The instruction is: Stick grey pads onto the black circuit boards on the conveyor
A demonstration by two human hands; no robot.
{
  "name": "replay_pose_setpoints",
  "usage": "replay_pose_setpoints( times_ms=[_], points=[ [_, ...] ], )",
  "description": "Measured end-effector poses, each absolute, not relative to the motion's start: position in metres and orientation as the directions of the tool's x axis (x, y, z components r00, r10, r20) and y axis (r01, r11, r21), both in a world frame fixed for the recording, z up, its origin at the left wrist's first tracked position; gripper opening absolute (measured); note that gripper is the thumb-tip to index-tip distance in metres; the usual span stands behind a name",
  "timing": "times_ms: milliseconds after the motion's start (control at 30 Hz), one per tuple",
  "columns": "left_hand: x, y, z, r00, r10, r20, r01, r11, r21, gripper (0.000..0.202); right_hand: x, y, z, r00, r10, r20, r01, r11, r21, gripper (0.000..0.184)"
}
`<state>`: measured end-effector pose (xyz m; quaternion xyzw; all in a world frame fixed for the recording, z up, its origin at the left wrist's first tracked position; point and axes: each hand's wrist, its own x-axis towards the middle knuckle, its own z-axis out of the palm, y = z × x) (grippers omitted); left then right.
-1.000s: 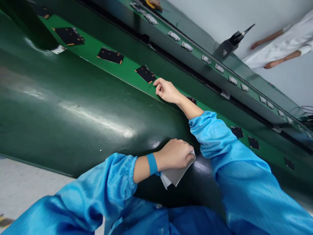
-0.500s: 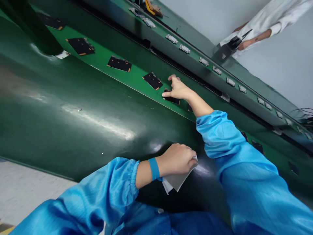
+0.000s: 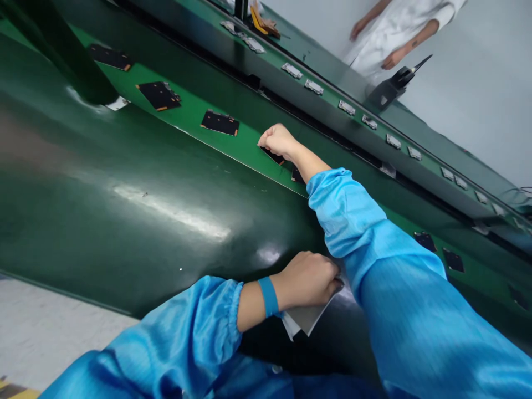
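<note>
My left hand (image 3: 310, 280), with a blue band at the wrist, is closed around some folded grey-and-white sheets (image 3: 310, 317) low in front of me. Something small and dark shows by its fingertips. Farther forward, my right hand (image 3: 277, 139) has its fingers pinched together at the upper edge of a black flat circuit board (image 3: 273, 156), which lies on the bright green belt (image 3: 245, 145). The hand covers part of that board, and the exact grip is hidden. Just right of it, another black board (image 3: 296, 174) is partly behind my wrist.
More black boards (image 3: 220, 122) lie spaced along the belt. A dark green post (image 3: 70, 61) stands at the left. Beyond a raised divider, small silvery parts (image 3: 313, 86) sit in a row. A person in white (image 3: 382, 50) stands across the line near a black device (image 3: 388, 88).
My right hand has moved left and its spread fingers have closed at a board. The boards appear farther right and lower. The person across has let go of the black device.
</note>
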<state>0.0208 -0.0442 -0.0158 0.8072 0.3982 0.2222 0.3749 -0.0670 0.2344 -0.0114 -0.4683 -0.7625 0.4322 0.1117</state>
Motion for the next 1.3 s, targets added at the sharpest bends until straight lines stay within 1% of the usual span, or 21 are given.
replay_pose_setpoints(
  times_ms=[133,267,533,733,967,1133,1200,1300],
  points=[
    [0.021,-0.045,-0.015,0.587,0.807,0.069,0.473,-0.411,0.779,0.021,-0.062,0.232,-0.011,-0.483,0.843,-0.237,0.625,0.142,-0.767,0.025],
    [0.022,-0.046,-0.018,0.578,0.812,0.086,0.473,-0.419,0.775,0.021,-0.057,0.231,-0.013,-0.450,0.863,-0.230,0.637,0.129,-0.760,0.028],
    [0.022,-0.045,-0.019,0.558,0.819,0.129,0.456,-0.433,0.777,0.019,-0.044,0.233,-0.020,-0.412,0.893,-0.180,0.651,0.150,-0.744,0.027],
    [0.022,-0.045,-0.018,0.567,0.818,0.097,0.481,-0.424,0.768,0.019,-0.031,0.234,-0.024,-0.368,0.919,-0.142,0.680,0.162,-0.715,0.022],
    [0.022,-0.045,-0.017,0.570,0.816,0.091,0.470,-0.415,0.779,0.021,-0.018,0.227,-0.024,-0.361,0.929,-0.086,0.722,0.220,-0.656,0.020],
    [0.022,-0.046,-0.017,0.574,0.814,0.094,0.472,-0.422,0.774,0.023,-0.007,0.226,-0.024,-0.335,0.936,-0.107,0.725,0.183,-0.664,0.016],
    [0.023,-0.046,-0.017,0.575,0.813,0.093,0.475,-0.424,0.771,0.024,-0.003,0.226,-0.026,-0.340,0.937,-0.085,0.727,0.204,-0.656,0.015],
    [0.023,-0.046,-0.018,0.574,0.813,0.095,0.478,-0.427,0.767,0.023,0.002,0.226,-0.028,-0.348,0.937,-0.045,0.752,0.250,-0.610,0.016]
  ],
)
